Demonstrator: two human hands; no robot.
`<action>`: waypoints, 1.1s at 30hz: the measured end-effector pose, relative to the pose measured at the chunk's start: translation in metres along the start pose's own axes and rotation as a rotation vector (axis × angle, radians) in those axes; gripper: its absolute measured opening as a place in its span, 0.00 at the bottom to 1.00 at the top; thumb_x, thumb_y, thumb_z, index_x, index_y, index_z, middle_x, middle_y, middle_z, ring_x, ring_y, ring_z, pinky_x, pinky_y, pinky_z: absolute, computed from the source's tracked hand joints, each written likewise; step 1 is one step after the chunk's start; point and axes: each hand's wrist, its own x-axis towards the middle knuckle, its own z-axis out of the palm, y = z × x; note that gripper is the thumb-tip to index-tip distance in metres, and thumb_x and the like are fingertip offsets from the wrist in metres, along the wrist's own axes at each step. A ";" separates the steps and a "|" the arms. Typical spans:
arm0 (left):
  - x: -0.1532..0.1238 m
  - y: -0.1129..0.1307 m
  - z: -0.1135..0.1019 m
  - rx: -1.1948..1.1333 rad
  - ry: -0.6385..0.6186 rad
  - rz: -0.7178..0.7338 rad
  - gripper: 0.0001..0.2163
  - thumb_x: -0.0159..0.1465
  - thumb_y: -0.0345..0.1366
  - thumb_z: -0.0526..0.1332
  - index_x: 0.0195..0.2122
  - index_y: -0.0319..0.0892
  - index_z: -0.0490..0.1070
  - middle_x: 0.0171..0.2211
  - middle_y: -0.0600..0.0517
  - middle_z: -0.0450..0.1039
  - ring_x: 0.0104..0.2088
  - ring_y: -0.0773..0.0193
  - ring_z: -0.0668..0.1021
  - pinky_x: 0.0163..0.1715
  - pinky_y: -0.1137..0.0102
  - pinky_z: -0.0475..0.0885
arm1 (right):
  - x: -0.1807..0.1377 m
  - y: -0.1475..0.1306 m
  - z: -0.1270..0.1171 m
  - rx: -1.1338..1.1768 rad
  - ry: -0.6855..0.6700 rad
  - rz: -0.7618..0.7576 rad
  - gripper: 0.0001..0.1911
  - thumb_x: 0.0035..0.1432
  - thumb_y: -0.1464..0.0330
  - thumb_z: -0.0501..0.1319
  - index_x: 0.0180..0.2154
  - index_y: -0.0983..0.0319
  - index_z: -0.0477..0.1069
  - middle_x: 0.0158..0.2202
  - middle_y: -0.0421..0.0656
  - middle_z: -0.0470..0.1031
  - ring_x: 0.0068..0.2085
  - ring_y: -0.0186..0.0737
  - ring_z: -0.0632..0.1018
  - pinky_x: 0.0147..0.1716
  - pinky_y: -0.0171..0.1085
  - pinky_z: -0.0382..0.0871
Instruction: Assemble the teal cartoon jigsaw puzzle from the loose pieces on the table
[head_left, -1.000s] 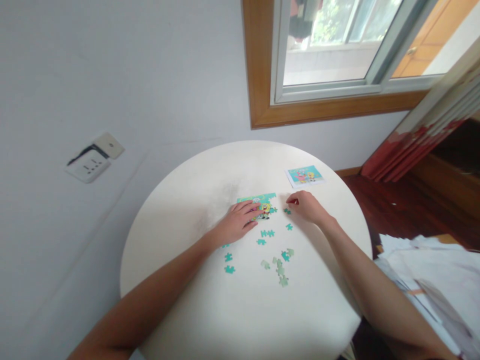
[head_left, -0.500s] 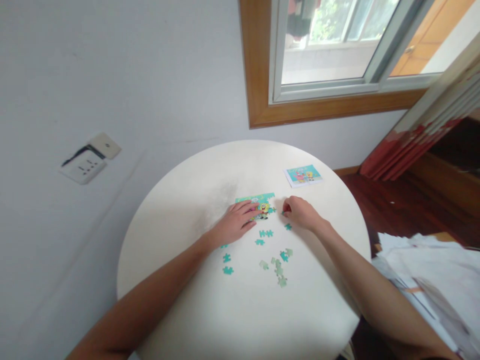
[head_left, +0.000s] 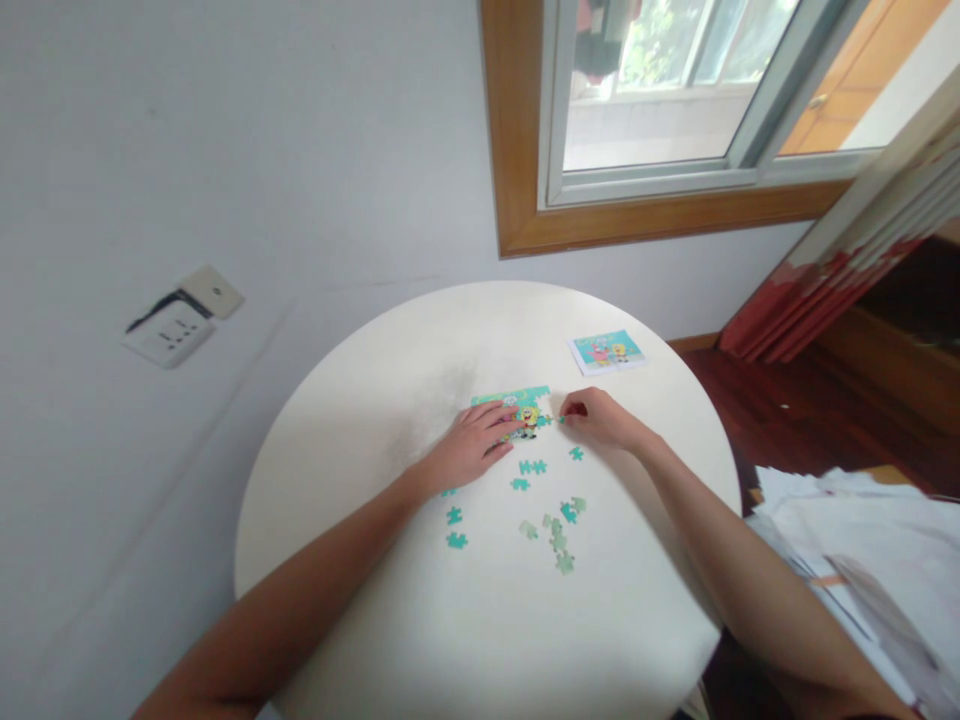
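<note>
My left hand (head_left: 474,440) lies flat with its fingers stretched over a partly assembled cartoon jigsaw puzzle (head_left: 531,395), covering its lower left part. Just right of the puzzle's edge, my right hand (head_left: 592,415) pinches a small teal puzzle piece (head_left: 562,420) between thumb and fingertips. Nearer to me lie a loose teal piece (head_left: 576,453), a pair of teal pieces (head_left: 533,467) and another teal piece (head_left: 520,484). More teal pieces (head_left: 455,541) form a column below my left wrist. Several pale green pieces (head_left: 559,540) are face down.
The round white table (head_left: 360,400) stands against the wall. On its far right side lies a picture card (head_left: 609,352) with the cartoon image. Papers (head_left: 862,560) are piled to the right of the table. A window (head_left: 660,100) and a curtain (head_left: 825,270) are beyond.
My right hand has shifted slightly left, bringing the pinched piece closer to the puzzle's right edge. My left hand has stayed in place.
</note>
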 end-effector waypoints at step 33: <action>0.002 0.000 -0.009 -0.018 0.155 -0.020 0.16 0.72 0.39 0.55 0.59 0.49 0.69 0.59 0.49 0.70 0.60 0.56 0.67 0.60 0.56 0.59 | 0.001 0.013 -0.011 0.323 -0.054 0.103 0.04 0.47 0.71 0.65 0.25 0.65 0.78 0.23 0.44 0.79 0.25 0.36 0.75 0.27 0.34 0.66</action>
